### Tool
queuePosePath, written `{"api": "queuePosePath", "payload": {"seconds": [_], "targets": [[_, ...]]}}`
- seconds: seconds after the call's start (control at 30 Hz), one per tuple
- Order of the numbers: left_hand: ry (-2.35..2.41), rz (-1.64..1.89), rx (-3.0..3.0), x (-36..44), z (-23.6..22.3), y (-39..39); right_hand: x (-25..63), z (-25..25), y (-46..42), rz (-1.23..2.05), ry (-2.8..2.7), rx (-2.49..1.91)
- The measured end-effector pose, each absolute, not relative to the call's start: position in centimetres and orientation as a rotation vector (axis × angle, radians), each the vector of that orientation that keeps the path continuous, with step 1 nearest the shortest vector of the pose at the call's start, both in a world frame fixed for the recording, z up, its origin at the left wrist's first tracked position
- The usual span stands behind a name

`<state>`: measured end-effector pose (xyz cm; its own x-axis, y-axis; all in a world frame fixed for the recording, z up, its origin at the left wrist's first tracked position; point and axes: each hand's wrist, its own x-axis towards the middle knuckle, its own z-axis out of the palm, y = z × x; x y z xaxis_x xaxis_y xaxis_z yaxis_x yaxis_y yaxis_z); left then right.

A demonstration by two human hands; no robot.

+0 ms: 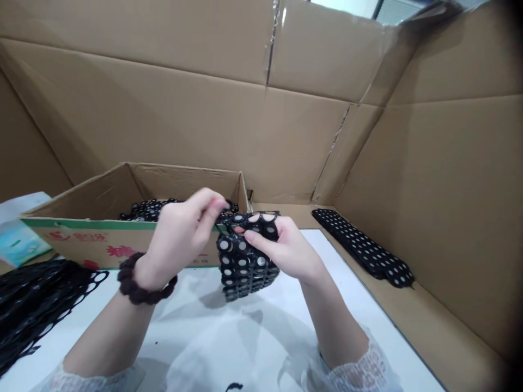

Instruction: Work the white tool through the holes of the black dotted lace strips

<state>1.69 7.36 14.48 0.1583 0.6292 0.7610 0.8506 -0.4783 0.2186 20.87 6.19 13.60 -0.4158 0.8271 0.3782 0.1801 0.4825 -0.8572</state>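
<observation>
Above the white board, my right hand [286, 247] grips a black sheet with rows of round pale dots [243, 262], thumb in front and fingers behind. The sheet hangs down, bent over at its upper edge. My left hand [190, 228], with a dark beaded band [133, 283] at the wrist, is closed in a pinch at the sheet's upper left corner. Thin black strands show between the two hands. Exactly what the left fingertips pinch is blurred. Behind the left hand, more black dotted pieces [143, 209] lie in an open cardboard box [81, 239].
Black net-like strips full of round holes [36, 305] are heaped at the left. A pale blue-and-white packet [24, 239] lies behind them. On the right rests a long black dotted strip [363, 245]. Tall cardboard walls [196, 114] surround the white board [196, 332]. A small black scrap [234, 386] lies near.
</observation>
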Motion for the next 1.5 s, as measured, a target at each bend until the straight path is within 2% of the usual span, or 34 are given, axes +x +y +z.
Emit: {"api": "queuePosePath", "payload": {"seconds": [0.13, 0.3, 0.43, 0.5, 0.6, 0.93, 1.13, 1.33, 1.5], "targets": [[-1.579, -1.489, -1.642, -0.8, 14.0, 10.6, 21.8, 13.9, 6.2, 0.953, -1.941, -0.872], [-1.595, -1.063, -2.004, -0.6, 12.5, 13.9, 21.9, 13.6, 6.6, 1.027, -1.83, -0.868], [-1.364, -1.225, -2.39, 1.1, 13.5, 11.1, 21.5, 13.3, 6.8, 1.114, -1.781, -0.843], [-1.236, -1.127, -2.667, 1.7, 14.1, 9.3, 21.6, 13.3, 6.9, 1.098, -1.787, -0.838], [-1.197, -0.996, -2.708, 2.4, 14.2, 8.1, 21.7, 13.4, 6.8, 1.031, -1.81, -0.851], [-1.207, -1.434, -3.02, 3.5, 13.9, 7.7, 20.7, 13.1, 6.3, 0.921, -1.785, -0.809], [-1.338, -1.281, -3.003, 3.5, 13.8, 7.4, 20.6, 12.9, 6.3, 0.902, -1.832, -0.817], [-1.348, -1.47, -3.363, 3.0, 14.3, 7.4, 20.4, 13.0, 6.2, 0.865, -1.911, -0.742], [-1.501, -1.593, -3.253, 3.4, 14.4, 7.2, 20.3, 12.9, 6.4, 0.957, -1.898, -0.697]]}}
